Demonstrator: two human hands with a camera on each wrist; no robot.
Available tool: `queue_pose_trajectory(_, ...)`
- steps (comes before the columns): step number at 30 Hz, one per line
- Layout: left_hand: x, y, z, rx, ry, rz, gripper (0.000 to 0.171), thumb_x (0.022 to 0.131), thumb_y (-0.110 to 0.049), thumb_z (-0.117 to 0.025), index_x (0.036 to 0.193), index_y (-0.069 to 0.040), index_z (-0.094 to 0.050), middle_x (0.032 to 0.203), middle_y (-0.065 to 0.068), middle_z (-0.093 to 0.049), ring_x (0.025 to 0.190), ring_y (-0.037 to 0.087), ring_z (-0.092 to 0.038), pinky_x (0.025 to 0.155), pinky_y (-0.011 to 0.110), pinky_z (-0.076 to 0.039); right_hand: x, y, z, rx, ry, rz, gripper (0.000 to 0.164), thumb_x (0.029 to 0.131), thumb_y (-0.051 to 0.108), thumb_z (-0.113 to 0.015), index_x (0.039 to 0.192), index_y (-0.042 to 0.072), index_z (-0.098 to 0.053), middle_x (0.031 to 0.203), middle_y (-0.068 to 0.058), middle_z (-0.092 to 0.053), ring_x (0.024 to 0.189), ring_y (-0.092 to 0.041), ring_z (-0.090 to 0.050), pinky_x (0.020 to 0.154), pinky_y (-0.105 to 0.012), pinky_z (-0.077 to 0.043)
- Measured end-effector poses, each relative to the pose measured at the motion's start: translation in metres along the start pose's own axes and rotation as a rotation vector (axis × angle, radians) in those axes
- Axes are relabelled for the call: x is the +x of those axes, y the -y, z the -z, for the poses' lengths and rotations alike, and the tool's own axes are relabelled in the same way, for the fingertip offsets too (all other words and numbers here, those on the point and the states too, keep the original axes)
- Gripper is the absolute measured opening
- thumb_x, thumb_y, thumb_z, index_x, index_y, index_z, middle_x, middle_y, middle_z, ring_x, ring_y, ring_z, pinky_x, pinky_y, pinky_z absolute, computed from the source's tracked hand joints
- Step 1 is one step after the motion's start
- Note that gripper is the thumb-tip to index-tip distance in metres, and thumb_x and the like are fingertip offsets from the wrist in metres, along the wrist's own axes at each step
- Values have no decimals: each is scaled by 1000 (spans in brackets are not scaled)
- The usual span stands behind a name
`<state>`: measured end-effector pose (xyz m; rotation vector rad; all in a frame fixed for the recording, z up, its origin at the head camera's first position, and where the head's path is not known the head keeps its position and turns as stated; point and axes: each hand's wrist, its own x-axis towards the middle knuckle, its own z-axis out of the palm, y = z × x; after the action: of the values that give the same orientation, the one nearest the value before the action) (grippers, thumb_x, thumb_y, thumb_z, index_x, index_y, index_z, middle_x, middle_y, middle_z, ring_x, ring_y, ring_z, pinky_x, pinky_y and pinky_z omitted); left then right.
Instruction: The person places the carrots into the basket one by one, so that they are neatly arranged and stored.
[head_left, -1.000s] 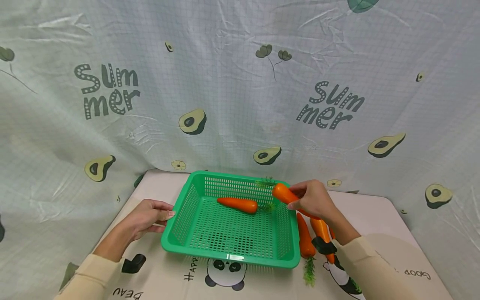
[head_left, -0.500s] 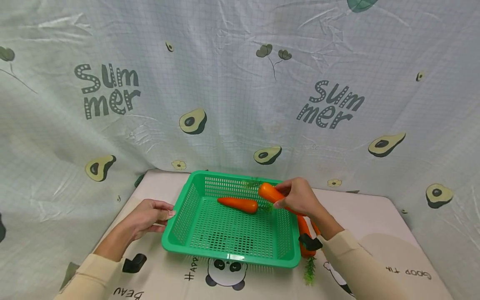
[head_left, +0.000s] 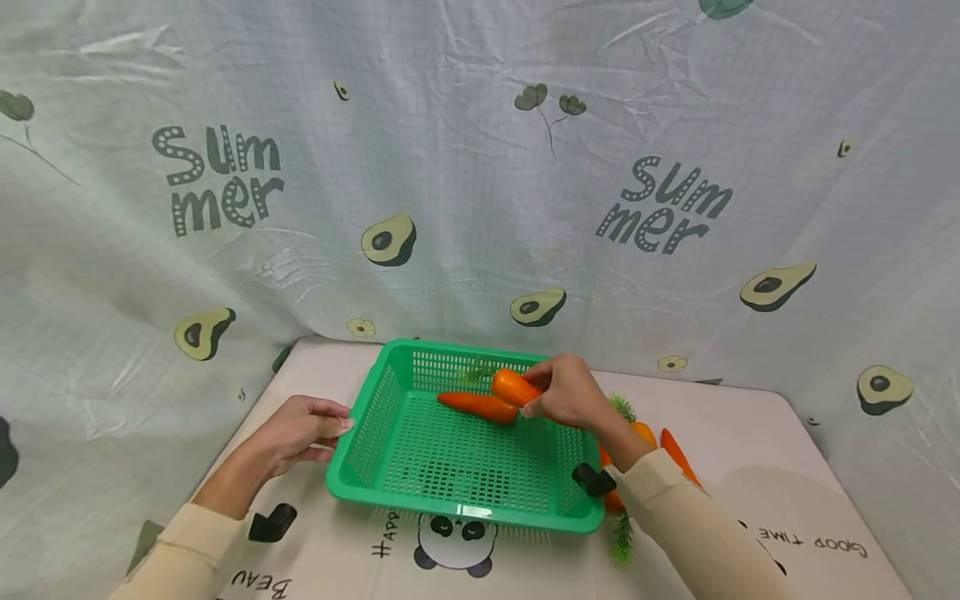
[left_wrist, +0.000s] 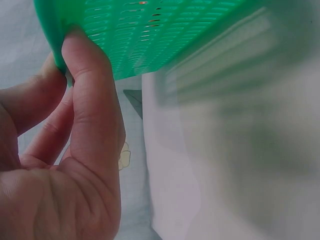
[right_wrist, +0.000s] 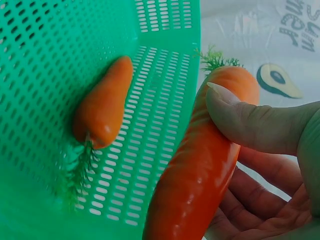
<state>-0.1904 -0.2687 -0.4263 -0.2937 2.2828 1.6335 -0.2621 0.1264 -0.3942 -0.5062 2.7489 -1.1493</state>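
A green plastic basket with slotted walls sits on the table, and one carrot lies inside it near the back. My left hand pinches the basket's left rim between thumb and fingers; the left wrist view shows the thumb against the green wall. Over the basket's right part, my right hand grips a second carrot, thumb on top and fingers beneath. Its leafy green top points left, toward the back wall of the basket. In the right wrist view the carrot in the basket lies apart from the held one.
More carrots lie on the table right of the basket, partly hidden by the right forearm. A leafy carrot top shows by the basket's front right corner. Behind the table hangs a printed curtain.
My right hand has carried its carrot leftward from the basket's right rim to over the inside, close to the lying carrot. The left hand has kept its hold on the rim.
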Motion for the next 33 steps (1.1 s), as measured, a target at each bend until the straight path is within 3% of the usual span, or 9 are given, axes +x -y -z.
queue_pose_trajectory(12,0,0,0,1,2,-9,41,101,-12,-68,135,11,-60,92,4,-71,79,15,-67,69,30,-63,14,5,-24,-39,5,84,43,72,5,-93,113,4,-80,95,-9,-79,79,-15,-68,71,-31,-59)
queue_pose_trajectory(22,-1,0,0,7,-3,-5,42,101,-13,-68,135,10,-60,93,4,-71,80,16,-67,68,30,-63,24,9,-42,-45,28,39,42,71,3,-93,111,6,-81,100,-8,-79,84,-16,-70,76,-34,-61)
queue_pose_trajectory(33,-3,-1,-1,6,-8,-3,42,101,-12,-68,135,10,-59,92,4,-71,80,16,-66,68,30,-63,36,7,-58,-75,48,59,39,71,5,-94,108,5,-81,101,-9,-80,87,-19,-71,81,-37,-62)
